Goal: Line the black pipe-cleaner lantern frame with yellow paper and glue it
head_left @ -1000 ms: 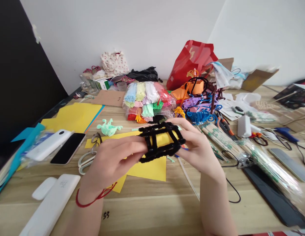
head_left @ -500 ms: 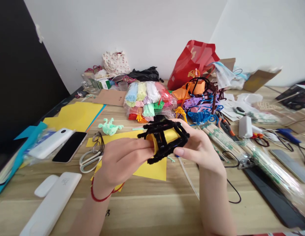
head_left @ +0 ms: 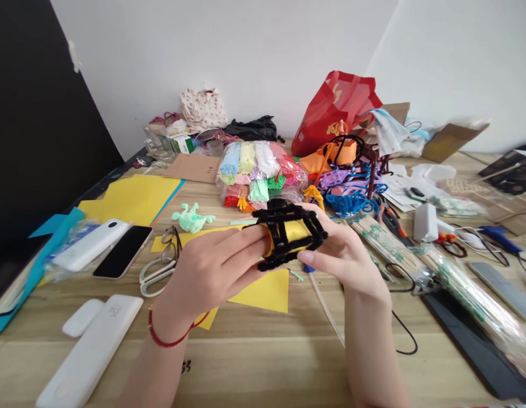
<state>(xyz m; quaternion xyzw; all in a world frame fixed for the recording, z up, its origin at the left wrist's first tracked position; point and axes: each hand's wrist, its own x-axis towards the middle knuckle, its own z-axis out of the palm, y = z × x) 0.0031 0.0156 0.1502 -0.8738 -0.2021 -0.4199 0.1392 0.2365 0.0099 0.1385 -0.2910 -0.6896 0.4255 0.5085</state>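
Note:
A small cage-like frame of black pipe cleaners (head_left: 288, 234) with a roll of yellow paper inside is held above the wooden table (head_left: 263, 351). My left hand (head_left: 212, 272), with a red string on its wrist, pinches the frame's left end with closed fingers. My right hand (head_left: 343, 252) cups the frame's right side, thumb under it and fingers curled behind. Below the frame lies a sheet of yellow paper (head_left: 263, 290).
Scissors (head_left: 154, 273), glasses, a black phone (head_left: 122, 251) and white cases lie at the left. A bag of coloured pipe cleaners (head_left: 256, 170), a red bag (head_left: 334, 105), a blue basket and bundled sticks (head_left: 390, 243) crowd the back and right. Cables trail right.
Both hands have turned the black frame and lifted it slightly up and to the right; the left fingers moved further onto its left end.

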